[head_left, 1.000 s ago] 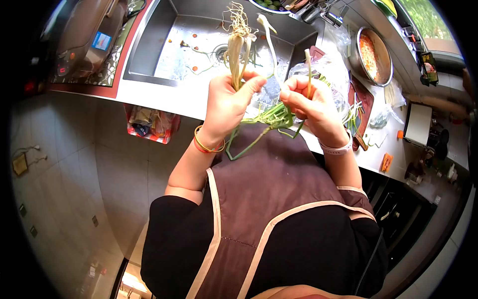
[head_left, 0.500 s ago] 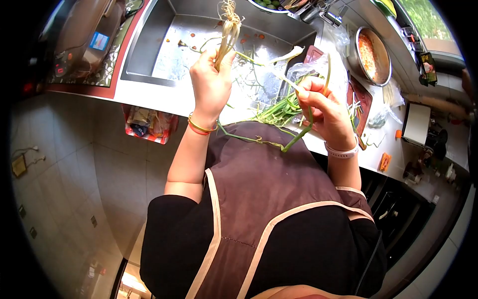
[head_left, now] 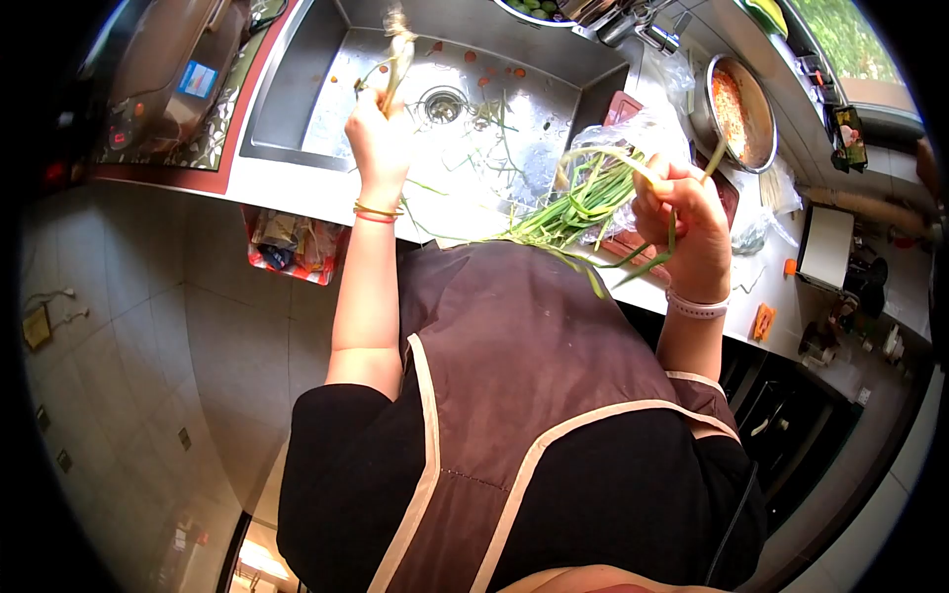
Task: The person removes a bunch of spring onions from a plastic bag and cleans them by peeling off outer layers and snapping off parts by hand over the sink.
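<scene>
My left hand (head_left: 381, 143) is closed around the pale root ends of scallions (head_left: 400, 61), raised above the near left part of the sink (head_left: 267, 128). Their roots point up and look blurred. On the right, my right hand (head_left: 697, 232) pinches a single scallion stalk (head_left: 623, 156) between thumb and fingers; its green end hangs below the hand. Beneath and left of that hand, a heap of green scallions (head_left: 578, 203) lies at the counter edge, partly on a clear plastic bag (head_left: 647, 133).
Green scraps and orange bits lie on the sink floor around the drain (head_left: 442, 105). A metal pot (head_left: 766, 119) of orange-red food stands at the right, near a reddish-brown cutting board (head_left: 623, 107). An orange object (head_left: 764, 321) rests on the counter. A red-edged bin (head_left: 316, 269) hangs below left.
My hands have moved apart, the left one up and left, the right one to the right. The stalk that hung across the apron has gone right with my right hand.
</scene>
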`<state>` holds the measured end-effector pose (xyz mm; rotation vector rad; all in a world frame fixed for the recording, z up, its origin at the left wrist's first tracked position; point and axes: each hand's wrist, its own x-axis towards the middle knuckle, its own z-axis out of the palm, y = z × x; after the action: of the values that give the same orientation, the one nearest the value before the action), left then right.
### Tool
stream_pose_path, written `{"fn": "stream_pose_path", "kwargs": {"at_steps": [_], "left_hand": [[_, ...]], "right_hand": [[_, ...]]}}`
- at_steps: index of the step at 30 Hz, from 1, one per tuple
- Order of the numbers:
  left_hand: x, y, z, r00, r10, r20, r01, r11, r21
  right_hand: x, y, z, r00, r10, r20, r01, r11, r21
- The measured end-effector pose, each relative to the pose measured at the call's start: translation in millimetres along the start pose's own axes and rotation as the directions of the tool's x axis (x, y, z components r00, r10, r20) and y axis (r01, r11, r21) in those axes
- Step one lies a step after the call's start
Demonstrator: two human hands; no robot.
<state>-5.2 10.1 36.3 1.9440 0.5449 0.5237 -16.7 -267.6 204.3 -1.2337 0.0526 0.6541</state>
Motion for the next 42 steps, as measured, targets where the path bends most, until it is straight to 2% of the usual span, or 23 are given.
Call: {"fn": "stream_pose_path", "kwargs": {"at_steps": [2, 4, 5, 7, 8, 13, 14, 15, 17, 19, 21, 22, 23, 25, 27, 29, 31, 34, 35, 36, 39, 41, 42], "left_hand": [[6, -10, -2, 0.996, -0.067, 0.051, 0.069, 0.996, -0.052], [8, -4, -6, 0.981, -0.112, 0.157, 0.158, 0.936, -0.315], [9, 0, -10, 0.981, -0.110, 0.157, 0.156, 0.937, -0.314], [6, 27, -25, 0.883, -0.240, 0.403, 0.441, 0.721, -0.535], [5, 28, -25, 0.879, -0.190, 0.437, 0.443, 0.667, -0.599], [-5, 63, -48, 0.811, -0.061, 0.583, 0.488, 0.620, -0.615], [-9, 73, -51, 0.797, -0.038, 0.603, 0.498, 0.607, -0.620], [-13, 81, -53, 0.782, -0.016, 0.623, 0.509, 0.593, -0.624], [-21, 89, -53, 0.763, 0.054, 0.644, 0.492, 0.597, -0.634], [-33, 102, -49, 0.760, 0.052, 0.648, 0.465, 0.653, -0.598], [-43, 115, -47, 0.709, 0.014, 0.705, 0.501, 0.694, -0.517], [-47, 115, -41, 0.704, 0.046, 0.708, 0.449, 0.743, -0.495], [-52, 112, -35, 0.698, 0.077, 0.712, 0.395, 0.788, -0.473], [-52, 108, -30, 0.657, 0.099, 0.748, 0.403, 0.792, -0.458], [-51, 109, -29, 0.692, 0.004, 0.722, 0.580, 0.593, -0.559], [-47, 106, -33, 0.689, 0.031, 0.724, 0.614, 0.505, -0.606], [-41, 99, -31, 0.633, 0.126, 0.764, 0.693, 0.349, -0.631], [-43, 100, -17, 0.646, 0.157, 0.747, 0.704, 0.255, -0.663], [-46, 103, -14, 0.647, 0.157, 0.746, 0.704, 0.255, -0.663], [-49, 107, -12, 0.653, 0.139, 0.744, 0.689, 0.299, -0.660], [-53, 109, -7, 0.671, 0.163, 0.724, 0.623, 0.406, -0.669], [-57, 112, -6, 0.677, 0.196, 0.709, 0.557, 0.494, -0.668], [-58, 110, -4, 0.653, 0.207, 0.728, 0.606, 0.435, -0.666]], "right_hand": [[4, -1, -3, 0.993, -0.042, -0.108, 0.034, 0.997, -0.075], [12, 0, -1, 0.984, -0.050, -0.171, 0.031, 0.993, -0.111], [20, 4, 0, 0.981, -0.062, -0.183, 0.044, 0.994, -0.101], [34, 12, -12, 0.989, -0.039, -0.144, 0.032, 0.998, -0.053], [42, 15, -18, 0.995, -0.022, -0.101, 0.017, 0.999, -0.051], [64, 19, -5, 0.997, -0.051, -0.066, 0.033, 0.967, -0.251], [64, 16, 0, 0.989, -0.062, -0.132, 0.008, 0.928, -0.373], [66, 19, 5, 0.989, -0.062, -0.133, 0.008, 0.928, -0.373], [69, 24, 12, 0.946, -0.252, -0.204, 0.098, 0.822, -0.561], [66, 22, 20, 0.975, -0.208, -0.073, 0.162, 0.901, -0.402], [61, 19, 31, 0.999, -0.031, -0.013, 0.028, 0.981, -0.193], [61, 19, 36, 1.000, 0.017, 0.011, -0.016, 0.996, -0.092], [62, 21, 37, 0.999, -0.015, 0.045, 0.018, 0.998, -0.057], [64, 24, 36, 0.995, -0.100, -0.018, 0.100, 0.995, -0.012], [62, 24, 24, 0.982, -0.187, -0.009, 0.187, 0.982, 0.014], [60, 27, 25, 0.920, -0.385, -0.069, 0.377, 0.921, -0.101], [57, 29, 31, 0.907, -0.417, -0.064, 0.410, 0.907, -0.102], [49, 31, 29, 0.977, -0.203, 0.064, 0.206, 0.977, -0.050], [47, 38, 37, 0.963, -0.260, -0.077, 0.238, 0.946, -0.220], [44, 41, 40, 0.962, -0.270, -0.046, 0.256, 0.946, -0.200], [41, 42, 43, 0.995, -0.100, -0.012, 0.095, 0.977, -0.190], [47, 58, 40, 0.986, -0.165, 0.007, 0.161, 0.954, -0.252], [48, 57, 39, 0.983, -0.185, 0.020, 0.183, 0.944, -0.273]]}}
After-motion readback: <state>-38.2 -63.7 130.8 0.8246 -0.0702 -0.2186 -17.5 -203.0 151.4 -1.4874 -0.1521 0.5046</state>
